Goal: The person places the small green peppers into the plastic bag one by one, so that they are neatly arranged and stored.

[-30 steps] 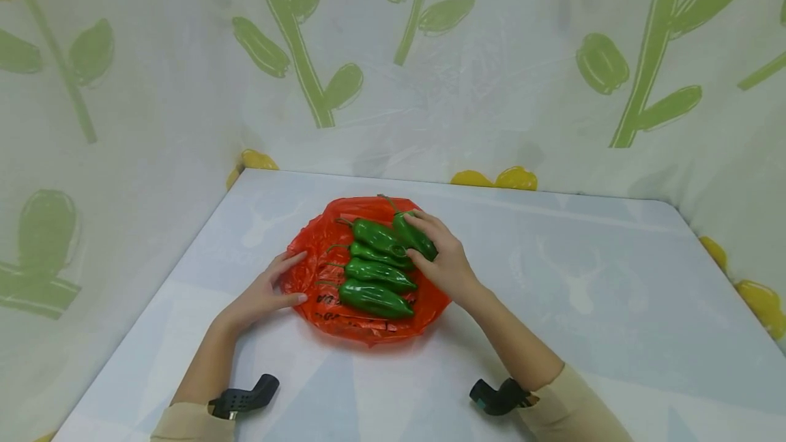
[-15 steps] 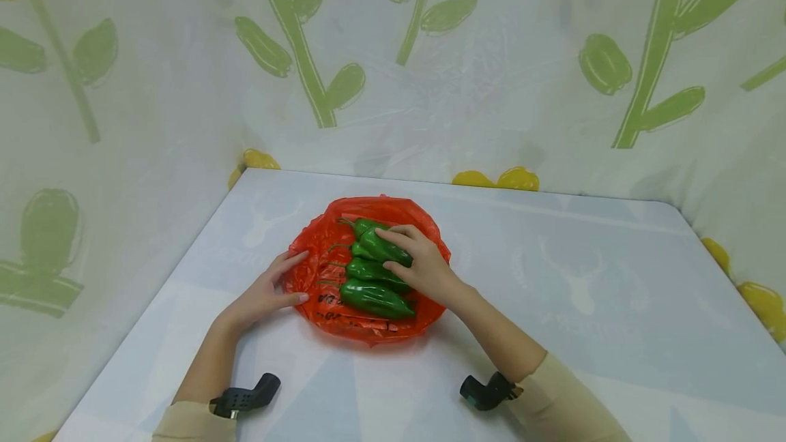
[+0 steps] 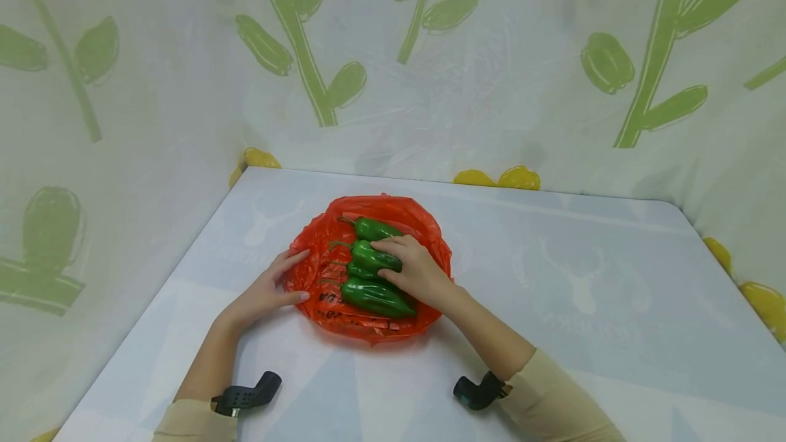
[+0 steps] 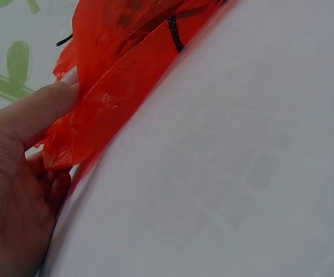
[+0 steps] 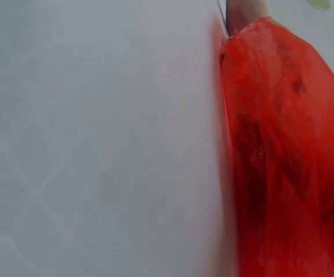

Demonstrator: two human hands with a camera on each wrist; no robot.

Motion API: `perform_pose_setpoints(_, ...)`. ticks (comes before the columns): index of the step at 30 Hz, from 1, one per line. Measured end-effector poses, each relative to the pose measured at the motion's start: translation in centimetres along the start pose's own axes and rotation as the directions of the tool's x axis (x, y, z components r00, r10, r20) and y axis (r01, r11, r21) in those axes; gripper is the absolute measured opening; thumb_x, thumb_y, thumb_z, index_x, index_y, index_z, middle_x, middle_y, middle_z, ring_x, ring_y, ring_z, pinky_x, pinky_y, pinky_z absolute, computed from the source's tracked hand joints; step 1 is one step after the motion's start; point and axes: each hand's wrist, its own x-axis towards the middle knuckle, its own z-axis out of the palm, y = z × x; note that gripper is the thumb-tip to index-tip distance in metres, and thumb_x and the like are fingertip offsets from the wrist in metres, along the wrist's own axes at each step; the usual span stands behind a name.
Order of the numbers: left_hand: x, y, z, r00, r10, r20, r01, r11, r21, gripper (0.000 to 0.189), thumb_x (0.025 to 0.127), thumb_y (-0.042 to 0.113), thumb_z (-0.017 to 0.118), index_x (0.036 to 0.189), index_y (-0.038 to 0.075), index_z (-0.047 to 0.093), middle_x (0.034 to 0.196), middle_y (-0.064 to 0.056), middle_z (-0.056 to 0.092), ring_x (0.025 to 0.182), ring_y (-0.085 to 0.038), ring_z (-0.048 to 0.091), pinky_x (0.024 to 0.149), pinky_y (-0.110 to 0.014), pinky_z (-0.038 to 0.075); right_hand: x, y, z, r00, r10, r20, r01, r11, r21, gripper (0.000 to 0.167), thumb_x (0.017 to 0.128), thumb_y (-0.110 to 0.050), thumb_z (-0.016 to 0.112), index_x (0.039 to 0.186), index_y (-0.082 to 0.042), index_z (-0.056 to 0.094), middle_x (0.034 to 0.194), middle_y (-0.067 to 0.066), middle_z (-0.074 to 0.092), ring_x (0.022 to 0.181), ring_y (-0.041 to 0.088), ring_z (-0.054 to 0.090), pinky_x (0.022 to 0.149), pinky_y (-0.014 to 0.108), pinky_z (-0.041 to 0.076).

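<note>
A round, open red plastic bag (image 3: 424, 220) lies on the table with several glossy green peppers inside. A far pepper (image 3: 373, 228) and a near pepper (image 3: 377, 297) lie side by side, stems to the left. Between them, my right hand (image 3: 417, 271) grips a green pepper (image 3: 368, 253) by its right part, thumb on the near side. That pepper partly covers others beneath it. At the bag's left edge, my left hand (image 3: 260, 295) holds the rim. In the left wrist view, the red plastic (image 4: 106, 98) sits between thumb and curled fingers.
The white and pale blue patterned table (image 3: 583, 278) extends to the right of the bag. Behind it hangs a whitish curtain (image 3: 491, 87) with green leaf prints. Black wrist cameras (image 3: 248, 394) sit on both forearms.
My right hand has brought the pepper from the bag's far right side leftward and nearer, onto the other peppers. The left hand stays at the rim.
</note>
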Motion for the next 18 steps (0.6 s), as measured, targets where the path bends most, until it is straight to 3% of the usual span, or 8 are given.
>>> perform_pose_setpoints(18,-0.01,0.04,-0.07,1.000,-0.018,0.002,0.018,1.000,0.010,0.078,0.082,0.031,0.071,0.148,0.022,0.031,0.156,-0.018,0.009,0.142,-0.044,0.006,0.103,-0.069,0.023,0.20,0.66,0.77,0.999,0.002,-0.052,-0.004,0.999,-0.037,0.043,0.080,-0.009,0.075,0.121,-0.002,0.063,0.117,0.010,0.061,0.109,0.025,0.052,0.087,0.035,0.053)
